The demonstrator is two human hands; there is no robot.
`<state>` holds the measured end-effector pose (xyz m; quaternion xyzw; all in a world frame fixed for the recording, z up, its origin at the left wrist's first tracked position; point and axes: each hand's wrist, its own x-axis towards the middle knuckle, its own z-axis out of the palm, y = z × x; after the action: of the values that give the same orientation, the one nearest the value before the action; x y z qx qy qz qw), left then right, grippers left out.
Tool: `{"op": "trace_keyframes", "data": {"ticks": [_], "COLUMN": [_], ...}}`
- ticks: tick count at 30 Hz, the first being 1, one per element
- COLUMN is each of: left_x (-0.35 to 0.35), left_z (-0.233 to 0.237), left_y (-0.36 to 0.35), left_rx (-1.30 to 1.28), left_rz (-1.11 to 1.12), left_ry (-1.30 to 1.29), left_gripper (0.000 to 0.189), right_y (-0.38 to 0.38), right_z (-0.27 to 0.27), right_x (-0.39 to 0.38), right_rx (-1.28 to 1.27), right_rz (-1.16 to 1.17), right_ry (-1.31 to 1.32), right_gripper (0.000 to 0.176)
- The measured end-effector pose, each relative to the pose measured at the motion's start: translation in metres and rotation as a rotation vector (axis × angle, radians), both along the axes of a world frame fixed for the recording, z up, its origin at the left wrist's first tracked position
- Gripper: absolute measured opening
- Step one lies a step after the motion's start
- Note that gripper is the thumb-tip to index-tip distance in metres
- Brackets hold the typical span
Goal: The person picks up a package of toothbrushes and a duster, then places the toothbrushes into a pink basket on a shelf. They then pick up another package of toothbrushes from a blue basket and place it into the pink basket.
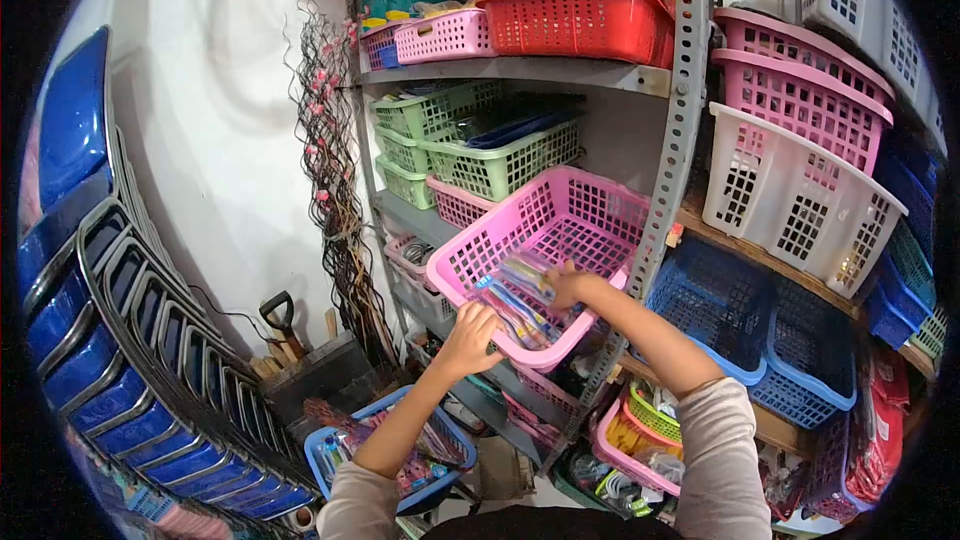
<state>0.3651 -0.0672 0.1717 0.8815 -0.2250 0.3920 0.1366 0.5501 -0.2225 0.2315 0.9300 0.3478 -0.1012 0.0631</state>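
Observation:
A pink plastic basket (pixel 463 253) sits tilted at the front of the metal shelf, its far half showing bare mesh. My left hand (pixel 468 342) is closed over the basket's near left rim. Inside the basket, my right hand (pixel 572 285) has its fingers closed on a clear plastic packet (pixel 527 275). More clear packets with long, thin, colourful items (pixel 510 315) lie beside it in the near end. What exactly the packets contain is too small to tell. The right fingertips are partly hidden.
Green baskets (pixel 500 165) and red baskets (pixel 580 20) fill the shelves behind. A perforated metal post (pixel 680 90) rises close to my right arm. Below my left arm stands a blue basket (pixel 455 435) of packets. Blue chairs (pixel 120 390) are stacked at left.

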Motion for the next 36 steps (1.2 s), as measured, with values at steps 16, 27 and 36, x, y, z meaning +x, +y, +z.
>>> {"op": "trace_keyframes", "data": {"ticks": [16,27,36], "left_x": [0.002,0.029,0.084], "left_z": [0.01,0.012,0.032], "left_y": [0.001,-0.008,-0.031], "left_rx": [-0.013,-0.119,-0.116], "left_rz": [-0.022,0.115,0.083], "left_ry": [-0.002,-0.022,-0.016], "left_gripper": [0.037,0.068,0.053], "right_y": [0.001,-0.03,-0.054], "right_z": [0.001,0.001,-0.01], "right_x": [-0.026,-0.151,-0.086], "right_rx": [-0.017,0.706,0.732], "right_rz": [0.268,0.473,0.266], "right_ry": [-0.023,-0.733,-0.932], "right_gripper": [0.061,0.033,0.033]}}
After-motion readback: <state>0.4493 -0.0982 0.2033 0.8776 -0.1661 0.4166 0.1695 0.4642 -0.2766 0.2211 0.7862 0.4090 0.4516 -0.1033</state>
